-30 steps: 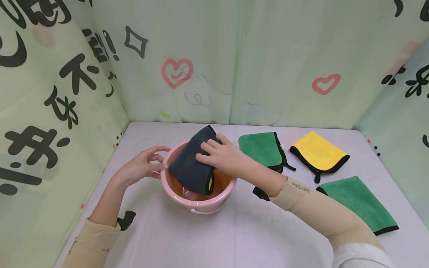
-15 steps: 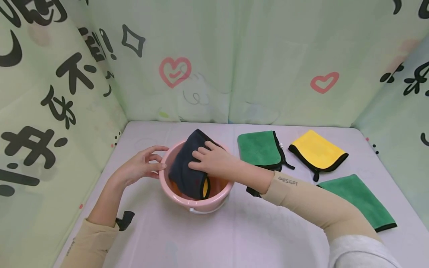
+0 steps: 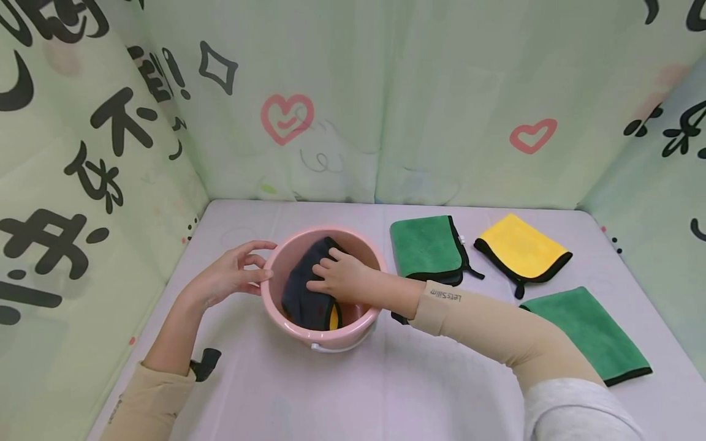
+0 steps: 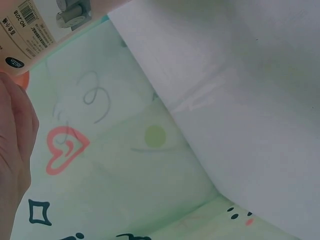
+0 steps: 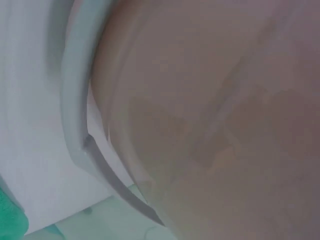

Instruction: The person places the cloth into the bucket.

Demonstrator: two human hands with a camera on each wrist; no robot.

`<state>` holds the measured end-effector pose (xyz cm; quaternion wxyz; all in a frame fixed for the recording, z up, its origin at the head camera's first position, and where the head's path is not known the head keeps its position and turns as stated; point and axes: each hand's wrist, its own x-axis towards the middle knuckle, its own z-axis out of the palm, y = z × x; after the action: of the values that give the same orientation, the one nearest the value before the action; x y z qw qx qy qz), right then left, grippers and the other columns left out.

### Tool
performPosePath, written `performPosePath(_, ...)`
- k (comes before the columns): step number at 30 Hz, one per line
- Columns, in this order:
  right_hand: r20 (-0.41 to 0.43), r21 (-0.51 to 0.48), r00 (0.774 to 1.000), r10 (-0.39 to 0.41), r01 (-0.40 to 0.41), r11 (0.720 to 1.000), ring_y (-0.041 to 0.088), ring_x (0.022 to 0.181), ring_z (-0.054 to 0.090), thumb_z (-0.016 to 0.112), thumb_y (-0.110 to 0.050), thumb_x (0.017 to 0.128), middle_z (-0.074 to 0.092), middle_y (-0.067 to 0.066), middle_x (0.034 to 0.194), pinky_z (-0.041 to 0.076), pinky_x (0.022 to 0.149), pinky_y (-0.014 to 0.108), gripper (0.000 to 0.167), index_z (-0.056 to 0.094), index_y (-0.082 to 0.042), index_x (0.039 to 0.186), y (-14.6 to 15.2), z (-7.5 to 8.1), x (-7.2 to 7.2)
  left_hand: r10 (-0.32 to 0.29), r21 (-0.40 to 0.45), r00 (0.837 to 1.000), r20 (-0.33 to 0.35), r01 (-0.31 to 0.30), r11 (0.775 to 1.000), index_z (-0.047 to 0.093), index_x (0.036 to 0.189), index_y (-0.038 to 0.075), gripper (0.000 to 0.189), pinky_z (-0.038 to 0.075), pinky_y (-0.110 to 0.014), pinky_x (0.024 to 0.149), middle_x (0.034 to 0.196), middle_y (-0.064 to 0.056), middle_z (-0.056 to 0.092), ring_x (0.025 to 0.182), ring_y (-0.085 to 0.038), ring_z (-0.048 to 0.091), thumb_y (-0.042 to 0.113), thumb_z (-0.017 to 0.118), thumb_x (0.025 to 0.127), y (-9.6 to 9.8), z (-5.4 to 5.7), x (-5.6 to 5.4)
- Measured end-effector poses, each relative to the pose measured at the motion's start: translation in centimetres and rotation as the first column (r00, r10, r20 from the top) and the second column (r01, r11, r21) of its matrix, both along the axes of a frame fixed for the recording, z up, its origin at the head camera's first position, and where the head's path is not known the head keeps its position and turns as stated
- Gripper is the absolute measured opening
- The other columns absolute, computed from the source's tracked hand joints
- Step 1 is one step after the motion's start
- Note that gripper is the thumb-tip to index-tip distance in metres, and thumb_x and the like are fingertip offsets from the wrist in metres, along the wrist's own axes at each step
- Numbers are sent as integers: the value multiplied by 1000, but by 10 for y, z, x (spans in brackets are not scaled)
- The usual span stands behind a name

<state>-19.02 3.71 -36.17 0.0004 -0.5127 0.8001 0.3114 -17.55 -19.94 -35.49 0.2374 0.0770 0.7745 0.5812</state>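
A pink bucket (image 3: 307, 334) stands left of the table's middle, its white handle (image 3: 336, 350) hanging in front. My left hand (image 3: 234, 275) holds the bucket's left side at the rim, fingers curved and thumb on the edge; the left wrist view shows this hand (image 4: 15, 145) beside the labelled bucket wall (image 4: 30, 42). Inside the bucket lies a folded dark grey towel (image 3: 302, 294) with black edging and a yellow underside. My right hand (image 3: 344, 277) reaches in over the right rim and grips the towel; some fingertips are hidden. The right wrist view shows mostly bucket wall (image 5: 210, 125) and handle (image 5: 75, 95).
To the right lie a folded green towel (image 3: 425, 245), a yellow towel (image 3: 521, 248) and another green towel (image 3: 590, 334), partly under the right arm. Printed curtains (image 3: 452, 98) enclose the table (image 3: 287, 398) at the back and sides.
My right hand has moved down and a little left, lowering the dark grey towel deeper into the bucket. The left hand stays at the bucket's rim.
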Motion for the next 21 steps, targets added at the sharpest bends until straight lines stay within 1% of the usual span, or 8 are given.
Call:
performPosePath(4,22,54,998,-53,51,997,16,116,43,54,-36,91,45,-3,133,32,97,35,50,35,-35,136,-5,-1,1,0,-3,1000,-2,0,1000,34,136,5,62,55,-34,72,91,-11,52,77,-20,62,12,66,84,0,-1,0)
performPosePath(14,80,170,989,-128,113,979,15,123,38,51,-35,92,38,-4,139,27,104,37,54,27,-35,140,-13,-4,1,8,-9,1000,-5,-8,1000,33,137,6,63,55,-33,71,94,-11,52,76,-20,62,13,66,84,-1,0,0)
performPosePath(21,124,243,970,-210,175,954,14,125,34,59,-40,86,34,-6,142,21,108,37,67,21,-37,142,-18,-6,1,4,-7,1000,-5,-4,1000,33,137,6,62,54,-33,72,94,-12,52,77,-20,62,12,65,85,-1,0,1)
